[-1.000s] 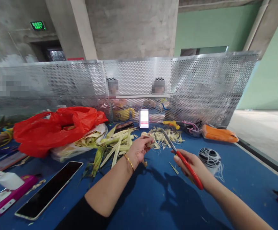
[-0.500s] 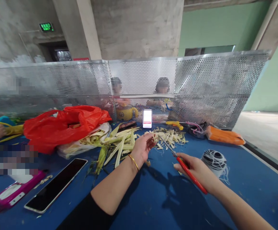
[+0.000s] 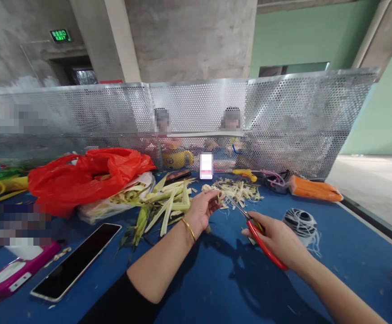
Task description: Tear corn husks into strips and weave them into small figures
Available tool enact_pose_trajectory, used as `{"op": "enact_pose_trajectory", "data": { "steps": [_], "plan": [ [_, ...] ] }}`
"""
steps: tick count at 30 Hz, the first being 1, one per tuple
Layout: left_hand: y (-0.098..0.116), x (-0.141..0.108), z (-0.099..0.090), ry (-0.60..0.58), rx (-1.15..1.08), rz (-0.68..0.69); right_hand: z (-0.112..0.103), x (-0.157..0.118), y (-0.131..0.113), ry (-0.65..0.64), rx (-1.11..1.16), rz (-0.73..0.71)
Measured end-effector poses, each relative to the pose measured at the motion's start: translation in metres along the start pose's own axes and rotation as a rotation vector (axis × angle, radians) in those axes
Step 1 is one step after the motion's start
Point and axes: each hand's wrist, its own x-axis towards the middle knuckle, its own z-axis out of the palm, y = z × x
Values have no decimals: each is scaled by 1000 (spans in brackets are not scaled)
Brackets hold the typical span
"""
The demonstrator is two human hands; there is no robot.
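My left hand (image 3: 200, 210), with a gold bangle at the wrist, has its fingers curled in a pinch around a small pale piece of corn husk (image 3: 220, 197). In my right hand (image 3: 277, 236) is a pair of red-handled scissors (image 3: 266, 249), the blades pointing up and left towards the husk piece. Whether the blades touch it I cannot tell. Behind both hands lies a heap of cut pale husk scraps (image 3: 245, 191). Longer green-yellow corn husks (image 3: 168, 204) spread over the blue table to the left of my left hand.
A red plastic bag (image 3: 87, 175), a black-screened phone (image 3: 77, 261) and a magenta device (image 3: 20, 267) are on the left. Lit phone (image 3: 206, 166), yellow tool (image 3: 245, 173), orange packet (image 3: 313, 189) and string spool (image 3: 300, 223) stand further out. A perforated metal screen (image 3: 196, 103) borders the back; people sit behind.
The scissors' handles look further apart, and my right hand has shifted slightly left and up. My left hand keeps its pinch. At far left, another person's hand has moved further out of view.
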Motion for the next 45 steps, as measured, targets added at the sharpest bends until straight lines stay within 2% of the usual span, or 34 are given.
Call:
{"op": "enact_pose_trajectory", "data": {
  "steps": [9,12,15,19,24,27,31,33,35,38,40,41,43,45],
  "plan": [
    [0,0,-1,1,38,-25,-2,3,6,-18,9,-14],
    [1,0,0,4,48,-13,-2,3,7,10,-118,40],
    [4,-1,0,8,59,14,1,3,9,-18,-313,76],
    [9,-4,1,13,87,54,9,0,10,-118,-433,-125],
    [13,-7,2,9,116,72,16,-7,-2,-270,-349,-356],
    [13,-11,5,7,128,37,15,-11,-9,-305,-327,-400],
    [9,-17,9,13,175,5,12,-13,-10,-305,-282,-390],
    [7,-20,11,0,214,30,11,-11,-8,-288,-252,-353],
    [4,-22,13,-32,241,81,10,-8,-4,-218,-225,-287],
    [-2,-26,15,-98,287,149,6,-2,2,58,-94,-138],
    [-6,-28,17,-154,350,176,2,2,6,267,95,-31],
    [-9,-30,17,-188,390,188,0,3,7,325,207,8],
    [-13,-32,17,-246,484,221,-1,5,8,313,413,48],
    [-17,-34,17,-300,596,262,1,7,7,210,562,47]
  ]
}}
